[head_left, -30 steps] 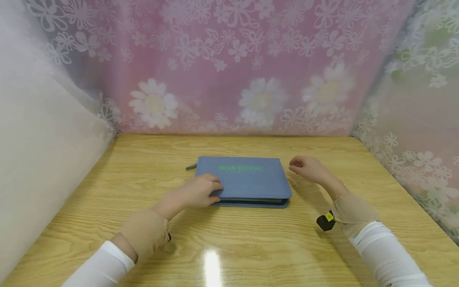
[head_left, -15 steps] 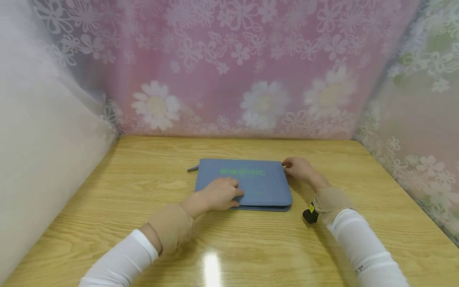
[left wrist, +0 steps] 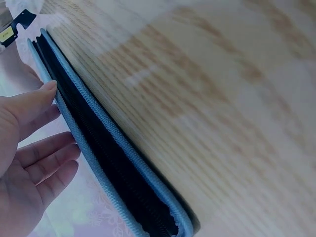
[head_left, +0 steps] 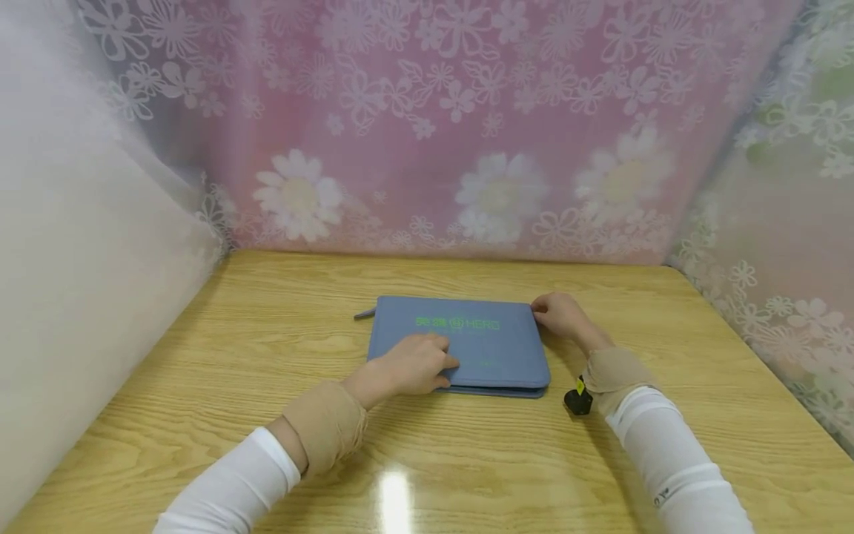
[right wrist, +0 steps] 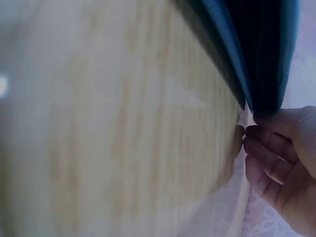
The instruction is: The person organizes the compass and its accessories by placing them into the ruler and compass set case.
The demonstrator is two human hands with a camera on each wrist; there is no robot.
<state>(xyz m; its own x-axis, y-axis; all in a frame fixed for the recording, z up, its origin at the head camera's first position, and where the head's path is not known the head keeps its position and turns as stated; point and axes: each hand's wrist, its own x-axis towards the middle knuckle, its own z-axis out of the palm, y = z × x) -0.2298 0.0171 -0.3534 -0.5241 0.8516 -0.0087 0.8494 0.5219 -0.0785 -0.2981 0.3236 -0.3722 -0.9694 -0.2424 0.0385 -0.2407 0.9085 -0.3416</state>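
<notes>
A flat blue zippered case [head_left: 494,352] with green lettering lies on the wooden table. Its front edge shows a dark gap with zipper teeth in the left wrist view, and a short zipper tail [head_left: 364,314] sticks out at the far left. My left hand [head_left: 416,363] rests on the cover near the front edge, fingers fairly straight, thumb at the rim. At the far right corner, my right hand [head_left: 560,315] pinches with thumb and curled fingers. In the right wrist view its fingertips [right wrist: 261,131] meet at the case's end; whether they hold a zipper pull is hidden.
The wooden table [head_left: 267,334] surrounds the case. A pink floral curtain [head_left: 400,133] hangs behind it, with pale sheets at both sides. A small black camera [head_left: 577,400] is strapped under the right wrist.
My left hand has slid right along the case's front edge. My right hand has come left from beside the case onto its far right corner. The front gap looks narrower.
</notes>
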